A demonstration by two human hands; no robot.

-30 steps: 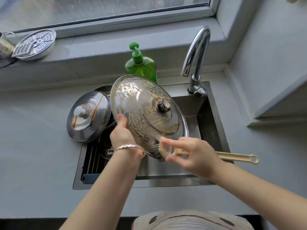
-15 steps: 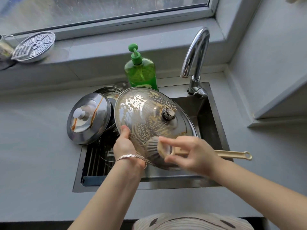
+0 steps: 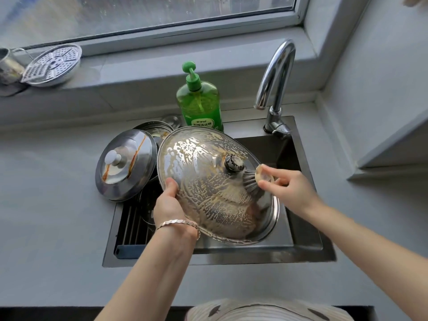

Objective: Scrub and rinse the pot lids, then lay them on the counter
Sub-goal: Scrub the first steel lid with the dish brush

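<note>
Fingers of the left hand (image 3: pixel 168 205) are hooked round the near rim of the sudsy glass lid (image 3: pixel 208 177) tilted over the sink (image 3: pixel 231 257), the brush (image 3: pixel 252 184) is pinched in the right hand (image 3: pixel 289 188); it's slick, stiff, probably breakable, so best gripped by the rim.

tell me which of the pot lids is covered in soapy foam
The large glass lid with the dark knob, which the left hand holds over the sink. The steel lid with the white knob beside it has only brown streaks, no foam.
</note>
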